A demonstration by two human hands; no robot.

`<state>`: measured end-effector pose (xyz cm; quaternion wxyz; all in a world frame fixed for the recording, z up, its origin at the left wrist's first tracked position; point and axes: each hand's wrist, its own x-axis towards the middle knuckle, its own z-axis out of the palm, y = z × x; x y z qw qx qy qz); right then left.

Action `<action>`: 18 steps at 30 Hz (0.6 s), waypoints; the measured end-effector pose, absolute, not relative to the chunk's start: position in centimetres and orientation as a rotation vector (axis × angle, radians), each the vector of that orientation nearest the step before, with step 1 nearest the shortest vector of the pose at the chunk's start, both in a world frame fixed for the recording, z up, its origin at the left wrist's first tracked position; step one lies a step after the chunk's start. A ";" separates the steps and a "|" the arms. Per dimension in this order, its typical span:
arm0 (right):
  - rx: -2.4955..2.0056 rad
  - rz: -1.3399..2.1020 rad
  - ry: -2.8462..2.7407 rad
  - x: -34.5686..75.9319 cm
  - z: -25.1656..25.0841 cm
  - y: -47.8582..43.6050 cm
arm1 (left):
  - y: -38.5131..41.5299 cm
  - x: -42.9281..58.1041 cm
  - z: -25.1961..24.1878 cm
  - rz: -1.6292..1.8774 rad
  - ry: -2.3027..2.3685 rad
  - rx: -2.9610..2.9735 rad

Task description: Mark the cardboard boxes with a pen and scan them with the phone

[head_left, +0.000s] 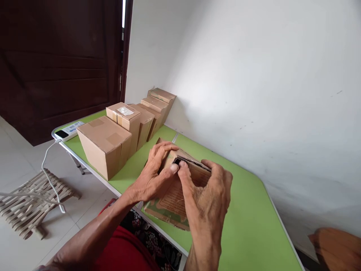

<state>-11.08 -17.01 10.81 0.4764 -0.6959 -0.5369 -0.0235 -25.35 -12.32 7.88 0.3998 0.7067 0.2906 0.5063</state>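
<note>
A brown cardboard box (169, 201) with printed text and green markings stands on the green folding table (248, 214) in front of me. A dark gap shows along its upper edge, beside a flap. My left hand (152, 175) is closed over the box's left upper corner, its thumb near the gap. My right hand (207, 190) grips the flap edge, with its thumb tip at the dark opening and its fingers over the far side. The inside of the box cannot be seen.
Several closed cardboard boxes (104, 137) stand in a row at the table's left and back. Near the left edge lies a white power strip (69, 130) with a trailing cable. A woven stool (36, 199) is on the floor; a white wall borders the table's far side.
</note>
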 end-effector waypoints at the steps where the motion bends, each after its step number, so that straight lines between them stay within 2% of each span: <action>1: -1.706 -0.060 -1.318 -11.1 10.9 -16.9 | -12.2 -25.1 8.2 1.307 0.775 1.774; 7: -1.778 -0.126 -1.378 -11.5 11.3 -14.7 | -10.6 -24.7 9.1 1.337 0.944 1.753; 11: -1.875 -0.157 -1.379 -11.9 12.0 -12.8 | -9.3 -25.5 8.7 1.250 0.809 1.777; 15: -1.672 0.027 -1.383 -10.3 11.9 -12.5 | -7.6 -26.1 8.0 1.214 0.711 1.859; 18: -1.535 0.206 -1.187 -7.0 10.3 -13.3 | -6.3 -26.4 7.5 1.220 0.692 1.830</action>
